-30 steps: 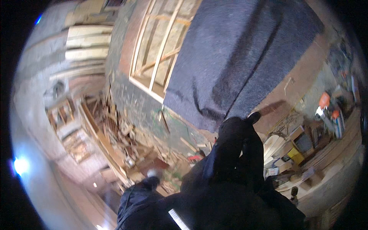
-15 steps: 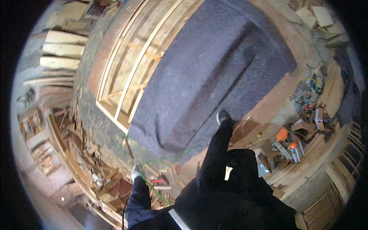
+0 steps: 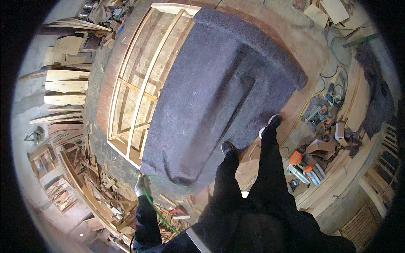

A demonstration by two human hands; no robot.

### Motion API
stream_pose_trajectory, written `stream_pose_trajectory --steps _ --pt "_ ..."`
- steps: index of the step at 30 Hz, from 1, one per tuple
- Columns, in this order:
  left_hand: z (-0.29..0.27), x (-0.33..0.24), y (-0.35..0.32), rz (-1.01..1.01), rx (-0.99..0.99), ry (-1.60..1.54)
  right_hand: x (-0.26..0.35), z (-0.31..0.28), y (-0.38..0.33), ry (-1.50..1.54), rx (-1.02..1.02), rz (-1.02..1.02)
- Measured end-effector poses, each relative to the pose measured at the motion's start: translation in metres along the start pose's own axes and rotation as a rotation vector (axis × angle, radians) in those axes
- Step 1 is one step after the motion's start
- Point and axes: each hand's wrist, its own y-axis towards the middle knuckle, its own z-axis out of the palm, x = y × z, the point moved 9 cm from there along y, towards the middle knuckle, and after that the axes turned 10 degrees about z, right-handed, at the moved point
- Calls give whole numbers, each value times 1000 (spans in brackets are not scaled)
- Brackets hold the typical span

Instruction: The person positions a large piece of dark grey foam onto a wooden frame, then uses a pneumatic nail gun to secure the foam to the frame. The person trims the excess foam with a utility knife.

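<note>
- Our left hand (image 3: 139, 185), in what looks like a pale glove, is at lower left, by the near corner where frame and fabric meet; we cannot tell whether its fingers are spread, closed or pinching something.
- Our right hand is out of view, so we cannot tell its state.
- A green cord (image 3: 160, 217) curves past the left hand; whether it is gripped, we cannot tell.
- Ahead of us, filling the middle, lies a dark blue-grey fabric sheet (image 3: 202, 84). Its long axis runs from lower left, near the left hand, away toward upper right.
- Its folds follow that direction, with one dark crease to the right of centre; the far edge looks rolled or folded into a thick band.
- Along the sheet's left side shows a pale wooden frame (image 3: 143, 90), its long rails pointing the same way, away from us and leaning right, joined by short crosspieces.
- Our left shoe (image 3: 228, 147) and right shoe (image 3: 274, 122) are at the sheet's near right edge, toes pointing away from us.
- Farther left, wood scraps (image 3: 101, 185) lie heaped, with pale boards (image 3: 66, 86) beyond them.
- A red object (image 3: 178, 211) lies near, right of the left hand.
- Farther right, an orange object (image 3: 295, 158) sits among clutter, below a yellow cord (image 3: 311, 100).
</note>
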Motion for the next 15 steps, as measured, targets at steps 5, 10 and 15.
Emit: stream_pose_trajectory --steps 5,10,15 --pt "216 -93 -78 196 342 293 -119 -116 4 68 38 174" --pt "397 -155 -183 246 971 932 -310 -292 -58 339 -63 470" --pt "566 -230 -228 421 1012 895 -335 -426 -73 947 -227 475"
